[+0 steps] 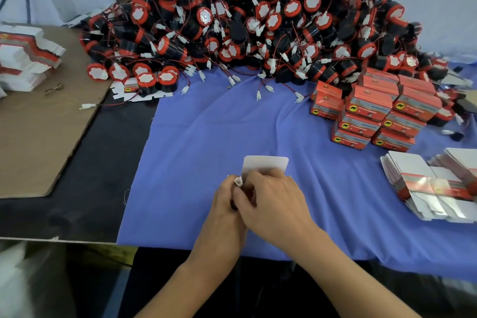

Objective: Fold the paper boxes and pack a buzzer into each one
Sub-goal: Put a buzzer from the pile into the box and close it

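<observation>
Two hands meet at the lower centre of the frame, over a blue cloth (206, 124) spread on the dark desk (90, 175). The left hand (227, 204) and the right hand (273, 204) are both curled around one paper box (265, 162). The hands hide most of the box, and only its white rounded flap stands up behind the fingers. A small white plug (238, 181) pokes out between the left fingertips; the buzzer it may belong to cannot be seen. Across the top of the frame lies a large heap of buzzers (258, 20), black and red with white labels, red wires and white plugs spilling onto the cloth. At the right, just below the heap, red packed boxes (371, 113) stand stacked in rows. Lower right, a fan of flat box blanks (426, 188) lies on the cloth. At the upper left, another stack of blanks (25, 57) rests on a brown cardboard sheet (38, 137).
</observation>
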A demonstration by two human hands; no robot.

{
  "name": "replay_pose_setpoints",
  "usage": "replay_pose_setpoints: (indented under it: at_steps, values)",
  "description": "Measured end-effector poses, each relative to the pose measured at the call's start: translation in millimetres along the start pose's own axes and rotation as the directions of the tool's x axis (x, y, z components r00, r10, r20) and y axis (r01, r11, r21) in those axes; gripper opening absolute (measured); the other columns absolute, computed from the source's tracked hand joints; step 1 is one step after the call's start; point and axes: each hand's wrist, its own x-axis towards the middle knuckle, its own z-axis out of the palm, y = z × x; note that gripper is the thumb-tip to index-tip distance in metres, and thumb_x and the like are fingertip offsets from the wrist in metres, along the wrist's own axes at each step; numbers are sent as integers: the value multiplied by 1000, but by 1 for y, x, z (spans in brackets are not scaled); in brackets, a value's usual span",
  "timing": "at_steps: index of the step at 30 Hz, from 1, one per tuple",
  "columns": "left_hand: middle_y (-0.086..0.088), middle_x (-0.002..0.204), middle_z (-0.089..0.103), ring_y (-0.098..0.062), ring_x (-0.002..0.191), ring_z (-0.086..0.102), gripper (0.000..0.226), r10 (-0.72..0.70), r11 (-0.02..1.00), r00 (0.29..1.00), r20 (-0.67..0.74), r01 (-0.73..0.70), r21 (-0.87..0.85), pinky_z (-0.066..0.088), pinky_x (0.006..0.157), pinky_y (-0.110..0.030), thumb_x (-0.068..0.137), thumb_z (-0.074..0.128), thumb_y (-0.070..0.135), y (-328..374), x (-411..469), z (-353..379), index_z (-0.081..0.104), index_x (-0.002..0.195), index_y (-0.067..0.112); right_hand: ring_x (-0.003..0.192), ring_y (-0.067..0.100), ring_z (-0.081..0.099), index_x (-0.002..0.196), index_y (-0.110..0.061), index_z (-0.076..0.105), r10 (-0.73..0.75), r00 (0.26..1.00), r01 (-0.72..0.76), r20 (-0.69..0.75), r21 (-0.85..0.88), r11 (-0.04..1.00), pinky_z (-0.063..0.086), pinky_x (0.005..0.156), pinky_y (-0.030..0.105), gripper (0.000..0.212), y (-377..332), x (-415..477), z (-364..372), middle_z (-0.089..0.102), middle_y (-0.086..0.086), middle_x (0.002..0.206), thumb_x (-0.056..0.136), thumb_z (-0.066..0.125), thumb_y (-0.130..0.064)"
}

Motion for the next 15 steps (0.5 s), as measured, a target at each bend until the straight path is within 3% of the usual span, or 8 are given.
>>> replay_pose_setpoints:
  at_steps: [1,3,6,8,10,12,13,15]
  values:
    - [-12,104,63,-22,92,60,17,-6,997,1000,-9,5,-83,51,84,-63,95,55,33,1,-1,2,55,108,22,97,13,51,73,-29,47,-22,1000,22,2,-3,1000,33,76,32,35,0,-2,0,64,-13,82,97,38,-53]
    - [-16,103,65,-33,94,63,19,-30,969,999,-26,23,-246,51,86,-65,94,58,28,4,-3,1,56,112,20,97,13,51,73,-30,45,-30,1000,30,8,0,1000,32,76,32,37,-1,-3,0,63,-14,81,97,34,-55]
    - [-2,102,73,-22,93,71,30,-133,935,991,7,128,-332,60,74,-38,92,59,24,-5,-2,2,61,119,35,91,15,52,87,-29,48,-50,999,50,-15,24,998,33,70,32,25,-2,-1,-1,64,-12,86,100,40,-49]
    - [16,121,69,-8,102,71,40,-187,930,980,62,197,-309,61,82,-35,93,60,30,-8,-4,0,59,132,38,85,15,54,88,-27,51,-37,999,37,0,67,997,38,65,33,21,0,1,-3,64,-11,85,99,45,-44]
    - [35,140,52,-2,118,64,56,-149,967,984,97,165,-194,57,95,-33,94,59,42,-16,-11,1,49,149,36,78,12,57,87,-28,57,10,998,-15,56,104,994,45,62,32,17,4,4,-8,64,-13,82,95,51,-42]
    - [29,139,57,-7,122,65,72,-130,971,987,94,146,-189,56,100,-45,90,66,45,-20,-13,-1,36,156,43,75,10,59,89,-30,63,47,992,-61,119,117,991,48,63,29,15,7,7,-13,67,-14,82,93,54,-42]
    - [22,140,60,-12,123,65,73,-131,973,988,77,143,-182,55,101,-52,90,69,44,-25,-15,-1,37,155,42,76,9,60,90,-30,65,48,988,-65,145,113,992,49,64,29,16,8,8,-15,68,-14,83,94,55,-42]
    - [14,156,47,-11,128,63,48,-62,983,998,-8,60,-176,56,102,-44,95,65,45,-21,-14,-2,61,141,30,79,11,61,91,-28,66,28,984,-43,178,76,996,52,66,32,18,8,10,-19,68,-13,87,94,55,-42]
